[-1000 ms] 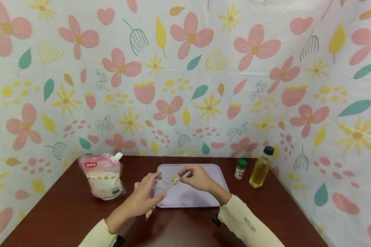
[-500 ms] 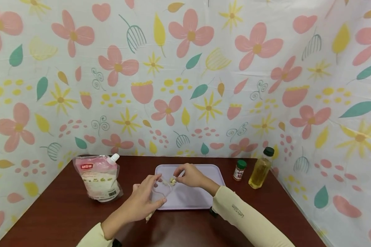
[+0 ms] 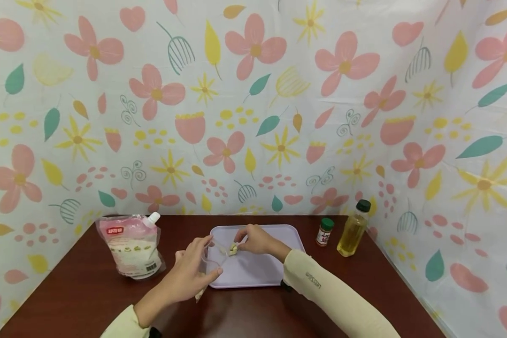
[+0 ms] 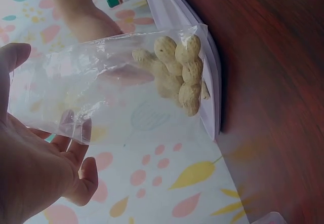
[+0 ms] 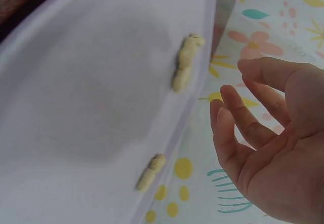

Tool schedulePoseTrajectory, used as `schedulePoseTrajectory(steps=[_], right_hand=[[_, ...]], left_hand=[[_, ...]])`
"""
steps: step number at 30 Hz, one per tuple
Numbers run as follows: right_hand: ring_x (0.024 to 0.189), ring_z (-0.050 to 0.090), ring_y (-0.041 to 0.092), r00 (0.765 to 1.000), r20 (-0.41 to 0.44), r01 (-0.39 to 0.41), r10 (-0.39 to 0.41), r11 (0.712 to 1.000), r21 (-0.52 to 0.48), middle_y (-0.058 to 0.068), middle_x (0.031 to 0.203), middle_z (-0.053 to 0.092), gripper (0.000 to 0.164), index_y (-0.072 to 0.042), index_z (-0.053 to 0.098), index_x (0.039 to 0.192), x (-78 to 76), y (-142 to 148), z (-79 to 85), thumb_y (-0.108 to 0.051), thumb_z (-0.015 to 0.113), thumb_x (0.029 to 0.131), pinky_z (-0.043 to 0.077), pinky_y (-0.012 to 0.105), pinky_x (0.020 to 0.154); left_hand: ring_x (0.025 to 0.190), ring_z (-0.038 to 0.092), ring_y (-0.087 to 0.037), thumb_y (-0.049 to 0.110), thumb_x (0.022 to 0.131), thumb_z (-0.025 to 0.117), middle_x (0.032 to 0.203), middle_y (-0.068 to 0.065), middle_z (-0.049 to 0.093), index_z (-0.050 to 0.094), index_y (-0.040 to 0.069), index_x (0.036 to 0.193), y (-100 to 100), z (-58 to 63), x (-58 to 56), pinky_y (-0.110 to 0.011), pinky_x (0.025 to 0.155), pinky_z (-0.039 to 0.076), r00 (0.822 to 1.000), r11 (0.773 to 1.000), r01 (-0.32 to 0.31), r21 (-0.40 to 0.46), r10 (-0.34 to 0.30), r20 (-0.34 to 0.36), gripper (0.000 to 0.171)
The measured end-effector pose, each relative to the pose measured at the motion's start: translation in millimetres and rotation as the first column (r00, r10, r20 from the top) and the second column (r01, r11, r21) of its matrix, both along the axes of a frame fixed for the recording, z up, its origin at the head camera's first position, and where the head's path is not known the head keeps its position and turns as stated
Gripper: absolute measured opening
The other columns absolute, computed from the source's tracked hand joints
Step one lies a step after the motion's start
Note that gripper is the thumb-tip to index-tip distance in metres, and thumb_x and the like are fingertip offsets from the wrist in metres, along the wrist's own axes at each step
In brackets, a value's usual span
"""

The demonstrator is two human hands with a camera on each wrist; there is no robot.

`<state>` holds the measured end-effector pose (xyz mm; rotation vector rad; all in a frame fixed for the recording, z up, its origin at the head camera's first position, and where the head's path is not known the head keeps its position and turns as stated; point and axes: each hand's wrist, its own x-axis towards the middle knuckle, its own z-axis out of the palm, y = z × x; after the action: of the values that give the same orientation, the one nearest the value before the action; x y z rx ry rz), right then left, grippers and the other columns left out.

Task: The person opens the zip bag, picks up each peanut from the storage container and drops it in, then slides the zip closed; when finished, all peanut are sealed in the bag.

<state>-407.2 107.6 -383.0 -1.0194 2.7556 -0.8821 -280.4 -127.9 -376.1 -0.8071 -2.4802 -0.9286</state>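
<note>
My left hand (image 3: 192, 270) holds a clear plastic bag (image 4: 109, 64) at its mouth, spread between thumb and fingers. Several unshelled peanuts (image 4: 190, 74) are gathered in the bag's bottom end. In the head view the bag overlaps the left edge of a pale lilac tray (image 3: 257, 279). My right hand (image 3: 257, 239) is over the tray beside the bag's mouth, its fingertips near a few peanuts (image 3: 233, 249). The right wrist view shows that right hand with loosely bent fingers and nothing between them; one peanut (image 5: 186, 64) and another peanut (image 5: 151, 173) lie along the tray's edge.
A pink and white spouted pouch (image 3: 131, 249) stands on the dark red table (image 3: 245, 314) at the left. To the right of the tray are a small green-capped jar (image 3: 324, 233) and an oil bottle (image 3: 353, 232). A flower-patterned cloth (image 3: 253, 117) hangs behind.
The right hand has shifted slightly left toward the bag's mouth, its forearm swinging left too. The left hand keeps its hold on the bag. The head view has turned a little.
</note>
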Motion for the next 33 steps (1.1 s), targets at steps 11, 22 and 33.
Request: schedulePoseTrajectory(steps=[11, 22, 33], right_hand=[[0.103, 0.065, 0.026, 0.998, -0.067, 0.022, -0.011, 0.984, 0.177, 0.008, 0.105, 0.071, 0.018, -0.004, 0.074, 0.105, -12.2, -7.4, -20.0, -0.006, 0.071, 0.087, 0.051, 0.039, 0.088], [0.082, 0.059, 0.01, 0.995, -0.062, 0.088, -0.077, 0.972, 0.216, -0.003, 0.087, 0.067, 0.013, -0.012, 0.076, 0.091, -25.6, -7.4, -25.6, -0.003, 0.074, 0.082, 0.049, 0.029, 0.074], [0.07, 0.056, 0.007, 0.995, -0.044, 0.096, -0.088, 0.965, 0.243, -0.007, 0.079, 0.064, 0.006, -0.014, 0.072, 0.081, -20.9, -2.8, -24.9, -0.008, 0.074, 0.083, 0.048, 0.027, 0.065]], left_hand=[[0.109, 0.052, -0.014, 0.031, 0.083, 0.08, 0.127, -0.004, 0.053, 0.039, 0.005, 0.145, -5.6, 0.0, 3.1, -0.044, 0.082, 0.027, 1.0, 1.0, -0.002, 0.004, 0.002, -0.012, 0.078], [0.115, 0.052, -0.014, 0.031, 0.084, 0.079, 0.131, -0.004, 0.052, 0.039, 0.006, 0.146, -1.6, 4.2, 1.2, -0.044, 0.083, 0.027, 1.0, 1.0, 0.013, 0.005, -0.013, -0.027, 0.078], [0.114, 0.051, -0.013, 0.032, 0.084, 0.079, 0.129, -0.002, 0.052, 0.04, 0.005, 0.145, -0.5, -0.7, -0.2, -0.042, 0.082, 0.027, 1.0, 1.0, 0.006, 0.01, -0.006, -0.003, 0.077]])
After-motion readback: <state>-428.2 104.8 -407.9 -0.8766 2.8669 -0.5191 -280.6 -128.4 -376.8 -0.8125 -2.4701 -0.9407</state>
